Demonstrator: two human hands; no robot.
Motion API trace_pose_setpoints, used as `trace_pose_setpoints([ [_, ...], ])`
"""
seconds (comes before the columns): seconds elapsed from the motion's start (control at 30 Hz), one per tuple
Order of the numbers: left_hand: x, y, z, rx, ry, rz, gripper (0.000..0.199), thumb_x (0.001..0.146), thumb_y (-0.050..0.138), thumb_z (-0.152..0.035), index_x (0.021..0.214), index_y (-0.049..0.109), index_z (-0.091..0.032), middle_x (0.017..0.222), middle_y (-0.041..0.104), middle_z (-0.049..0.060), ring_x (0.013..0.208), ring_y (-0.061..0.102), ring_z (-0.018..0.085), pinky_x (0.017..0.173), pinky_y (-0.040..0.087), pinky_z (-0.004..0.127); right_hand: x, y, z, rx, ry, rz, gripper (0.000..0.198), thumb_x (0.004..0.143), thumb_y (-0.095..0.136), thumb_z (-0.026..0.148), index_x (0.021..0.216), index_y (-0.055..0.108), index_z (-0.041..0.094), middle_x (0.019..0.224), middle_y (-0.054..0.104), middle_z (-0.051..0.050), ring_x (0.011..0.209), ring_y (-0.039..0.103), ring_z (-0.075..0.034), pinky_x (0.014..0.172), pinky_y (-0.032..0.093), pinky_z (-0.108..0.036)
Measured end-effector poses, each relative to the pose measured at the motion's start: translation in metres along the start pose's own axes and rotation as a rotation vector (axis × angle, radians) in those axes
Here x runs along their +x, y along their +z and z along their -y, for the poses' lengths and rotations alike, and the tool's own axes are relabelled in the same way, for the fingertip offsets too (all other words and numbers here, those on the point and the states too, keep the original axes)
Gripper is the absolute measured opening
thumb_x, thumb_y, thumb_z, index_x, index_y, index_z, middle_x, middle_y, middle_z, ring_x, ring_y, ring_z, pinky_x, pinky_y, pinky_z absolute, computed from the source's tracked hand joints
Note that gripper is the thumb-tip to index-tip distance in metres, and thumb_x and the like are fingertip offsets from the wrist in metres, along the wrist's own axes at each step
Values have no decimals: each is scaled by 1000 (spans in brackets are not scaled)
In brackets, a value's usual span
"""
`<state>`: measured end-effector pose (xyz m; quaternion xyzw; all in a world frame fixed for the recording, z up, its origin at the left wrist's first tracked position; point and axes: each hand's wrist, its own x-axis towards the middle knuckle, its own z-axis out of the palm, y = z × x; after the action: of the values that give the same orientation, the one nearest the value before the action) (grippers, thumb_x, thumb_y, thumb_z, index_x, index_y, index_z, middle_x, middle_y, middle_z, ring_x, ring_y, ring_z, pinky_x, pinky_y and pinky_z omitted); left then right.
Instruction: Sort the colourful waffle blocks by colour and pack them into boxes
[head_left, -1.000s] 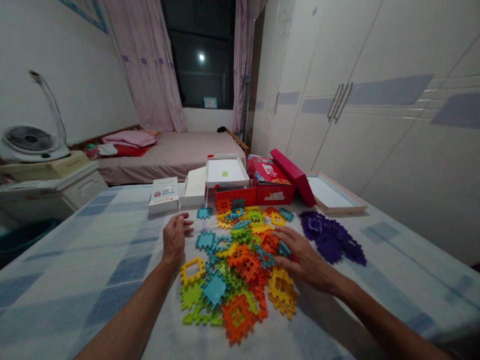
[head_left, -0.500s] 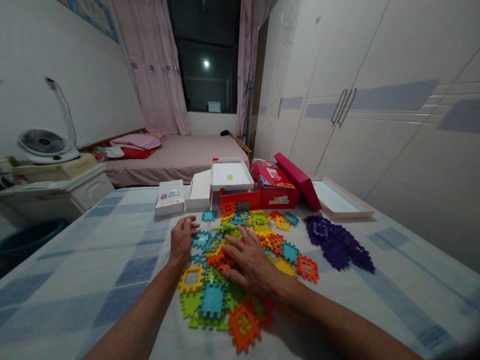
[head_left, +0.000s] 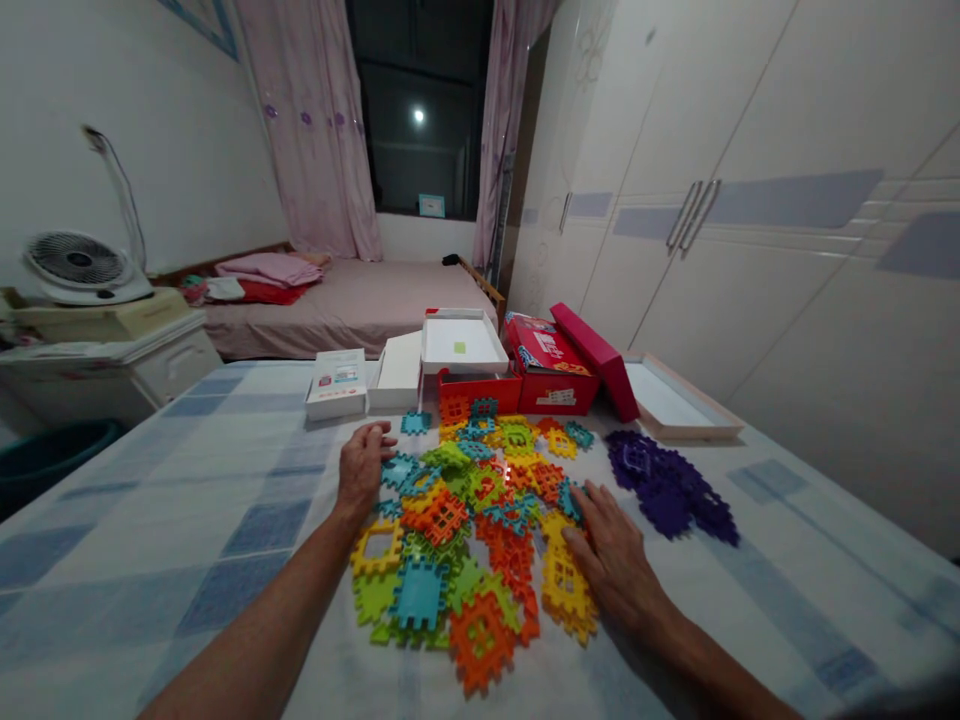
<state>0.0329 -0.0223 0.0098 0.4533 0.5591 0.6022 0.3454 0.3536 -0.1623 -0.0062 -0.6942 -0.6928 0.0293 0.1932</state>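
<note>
A heap of flat toothed plastic building pieces in orange, yellow, green and blue lies on the checked sheet in front of me. My left hand [head_left: 363, 466] rests at the heap's left edge, fingers loosely bent and apart, beside a blue piece [head_left: 400, 470]. On the opposite side my right hand [head_left: 619, 560] lies with fingers stretched out, touching a blue piece [head_left: 571, 499] and the edge of the yellow pieces [head_left: 566, 580]. Neither hand grips anything. Nearest me are an orange piece [head_left: 481, 640] and a blue square [head_left: 420, 593].
Purple toothed pieces [head_left: 667, 490] form a separate heap at the right. Behind stand a white box [head_left: 336, 385], a red box [head_left: 555, 390] with a red lid [head_left: 596, 360] leaning on it, and a shallow tray [head_left: 686, 400]. A wardrobe [head_left: 787, 270] borders the right side.
My right hand has moved right, from over the middle of the heap to its right edge, uncovering orange and yellow pieces. My left hand has stayed at the left edge.
</note>
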Motion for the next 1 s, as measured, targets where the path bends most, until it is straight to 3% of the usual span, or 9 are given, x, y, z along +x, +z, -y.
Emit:
trace_pose_setpoints([
  [0.17, 0, -1, -1, 5, 14, -4, 36, 73, 50, -45, 87, 64, -15, 73, 65, 5, 61, 62, 16, 58, 52, 29, 21, -7, 30, 154, -162, 11, 49, 89, 39, 45, 132, 43, 23, 143, 37, -8, 133, 31, -24, 106, 31, -47],
  [0.3, -1, -1, -1, 17, 7, 4, 36, 74, 49, -45, 88, 63, -14, 72, 65, 5, 61, 61, 15, 59, 51, 28, 71, -18, 36, 187, -141, -55, 39, 88, 43, 38, 119, 54, 17, 126, 54, -11, 118, 47, -23, 101, 37, -41],
  [0.43, -1, -1, -1, 22, 11, 9, 36, 75, 49, -43, 89, 64, -14, 72, 65, 5, 60, 61, 14, 59, 50, 27, 110, -6, 41, 162, -81, -79, 34, 85, 48, 32, 112, 58, 13, 110, 61, -12, 106, 54, -22, 95, 40, -38],
  [0.5, 0, -1, 0, 14, 11, 12, 36, 75, 49, -44, 89, 63, -14, 72, 65, 5, 61, 62, 15, 58, 50, 27, 117, 2, 46, 215, -102, -110, 31, 84, 50, 30, 109, 60, 14, 106, 62, -10, 101, 56, -20, 92, 41, -37],
  [0.63, 1, -1, 1, 20, 11, 17, 37, 74, 50, -45, 89, 63, -14, 73, 65, 5, 63, 62, 15, 58, 50, 27, 116, 1, 44, 405, -282, -125, 26, 84, 49, 28, 105, 62, 19, 105, 64, -6, 96, 59, -17, 86, 45, -33],
  [0.7, 1, -1, 1, 33, 16, 19, 37, 75, 50, -46, 89, 64, -14, 73, 65, 5, 63, 62, 16, 59, 51, 27, 117, -6, 31, 338, -262, -191, 28, 86, 45, 28, 108, 61, 19, 108, 64, -7, 100, 57, -17, 89, 43, -33],
  [0.77, 1, -1, 1, 40, 20, 21, 37, 75, 49, -46, 89, 64, -14, 73, 65, 5, 62, 62, 15, 58, 51, 27, 120, -11, 11, 125, -140, -242, 32, 87, 43, 25, 112, 59, 16, 113, 62, -9, 107, 54, -20, 94, 40, -34],
  [0.87, 1, -1, 1, 35, 17, 19, 36, 75, 49, -44, 89, 63, -14, 73, 65, 5, 63, 61, 15, 59, 50, 27, 124, -11, -16, -108, 9, -207, 36, 85, 42, 19, 115, 58, 10, 118, 59, -15, 113, 50, -25, 97, 37, -38],
  [1.0, 1, -1, 1, 51, -1, 29, 35, 75, 49, -43, 90, 63, -15, 74, 65, 5, 64, 61, 14, 59, 50, 25, 124, -4, -30, -160, 36, -149, 36, 82, 41, 12, 113, 60, 12, 112, 62, -15, 109, 52, -24, 94, 39, -36],
])
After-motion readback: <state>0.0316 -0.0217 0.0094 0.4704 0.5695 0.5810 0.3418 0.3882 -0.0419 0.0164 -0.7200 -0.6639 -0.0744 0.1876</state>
